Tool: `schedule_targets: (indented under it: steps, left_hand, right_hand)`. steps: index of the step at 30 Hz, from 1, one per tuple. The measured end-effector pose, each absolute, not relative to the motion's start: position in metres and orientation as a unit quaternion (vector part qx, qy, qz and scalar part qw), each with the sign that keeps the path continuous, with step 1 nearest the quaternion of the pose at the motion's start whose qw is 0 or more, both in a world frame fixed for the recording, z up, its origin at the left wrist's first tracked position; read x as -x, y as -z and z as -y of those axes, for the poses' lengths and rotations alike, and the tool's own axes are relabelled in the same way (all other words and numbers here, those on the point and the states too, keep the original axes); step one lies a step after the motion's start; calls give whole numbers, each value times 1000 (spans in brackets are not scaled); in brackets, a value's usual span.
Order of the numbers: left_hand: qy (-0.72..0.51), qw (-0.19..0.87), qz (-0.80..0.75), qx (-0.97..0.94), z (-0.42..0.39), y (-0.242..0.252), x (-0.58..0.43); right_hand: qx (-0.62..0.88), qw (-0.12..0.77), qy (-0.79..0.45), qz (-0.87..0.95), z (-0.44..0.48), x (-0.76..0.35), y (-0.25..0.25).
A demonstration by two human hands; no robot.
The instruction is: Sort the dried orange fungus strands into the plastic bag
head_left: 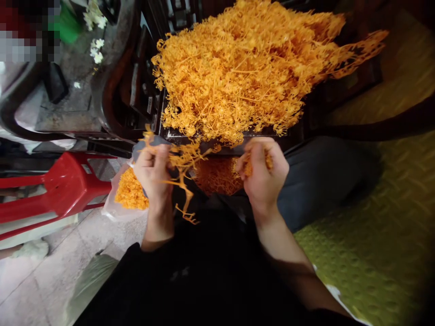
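Note:
A large heap of orange, stringy, branching plastic-looking sprigs (234, 72) lies on a dark wooden surface in front of me. My left hand (152, 167) is closed on an orange branching sprig (185, 181), whose thin stems hang down to the right of my fingers. My right hand (263, 167) is curled round a small clump of orange pieces (249, 165), partly hidden by the fingers. Between my hands and lower down, a mass of darker orange sprigs (217, 175) shows near my lap.
A pale plastic bag (113, 203) with orange pieces stands on the tiled floor at left, beside a red plastic stool (73, 185). Carved dark wooden furniture (108, 86) with white flowers (97, 50) is at upper left. A yellow-green textured mat (367, 253) covers the right side.

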State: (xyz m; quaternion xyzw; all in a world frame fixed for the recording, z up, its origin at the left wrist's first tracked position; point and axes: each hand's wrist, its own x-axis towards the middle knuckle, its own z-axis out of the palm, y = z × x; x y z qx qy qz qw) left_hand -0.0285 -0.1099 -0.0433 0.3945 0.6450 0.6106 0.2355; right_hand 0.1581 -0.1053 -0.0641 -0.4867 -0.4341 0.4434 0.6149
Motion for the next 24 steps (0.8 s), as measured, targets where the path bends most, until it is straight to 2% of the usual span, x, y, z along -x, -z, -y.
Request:
schedule_targets:
  steps: [3,8,10,12,15,17,21,24]
  left_hand:
    - [-581,276,-640,-421,111,40,21]
    - [-560,262,-621,-482,119,38,-1]
    - [-556,247,-610,-507,120,39,-3]
    - [-573,211,-612,-502,116,42,4]
    - [-669,167,-599,-409,105,47,27]
    - [-712,195,-567,-365,98,47,42]
    - [-714,324,-489,-383,97,48,47]
    - [-711,392,-435,-389,104,51,40]
  right_hand:
    - [445,530,-442,571,111,-169,52]
    - [396,438,-363,721,112,-155,48]
    - [387,448,-336,733,113,-148,50]
    - [376,500,-286,726,120,-146,50]
    - [389,592,-225,669,135,-156,45]
    - [421,613,-297,600,139,-169,46]
    - [431,591,-568,377,127,-181,69]
    - [450,557,-644,269,117,-173,92]
